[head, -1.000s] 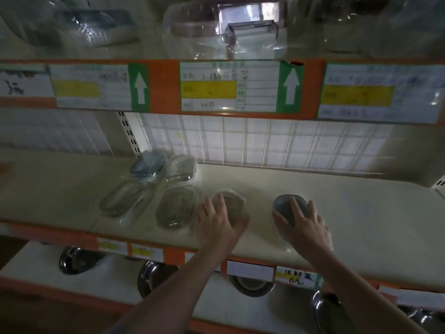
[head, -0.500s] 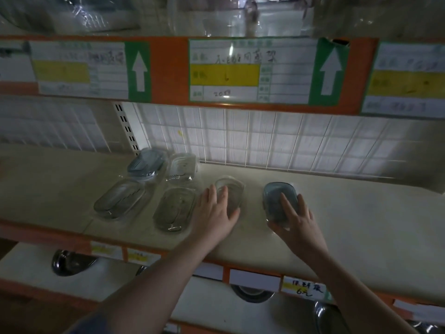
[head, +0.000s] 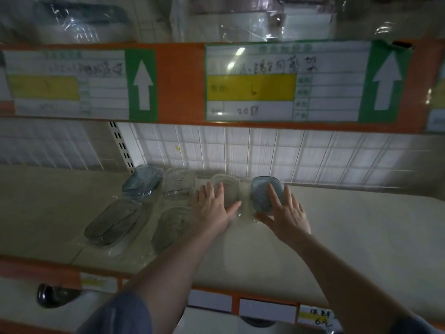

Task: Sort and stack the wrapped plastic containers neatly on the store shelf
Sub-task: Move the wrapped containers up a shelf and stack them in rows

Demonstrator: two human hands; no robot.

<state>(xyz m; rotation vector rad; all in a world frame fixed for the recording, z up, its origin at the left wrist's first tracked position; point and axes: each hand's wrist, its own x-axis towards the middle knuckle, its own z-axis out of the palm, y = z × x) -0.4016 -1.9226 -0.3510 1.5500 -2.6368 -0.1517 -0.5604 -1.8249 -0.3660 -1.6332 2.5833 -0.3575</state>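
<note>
Both hands, fingers flat and straight, are pushing two tubs further back than a second ago: the left hand [head: 212, 208] on the clear tub [head: 226, 186], the right hand [head: 285, 213] on the blue tub [head: 261, 194], both now at the shelf's [head: 361, 225] rear wall.

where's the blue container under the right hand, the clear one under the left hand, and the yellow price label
blue container [head: 261, 192], head view, its top surface
clear container [head: 226, 186], head view, far rim
yellow price label [head: 250, 87], head view, yellow band
</note>
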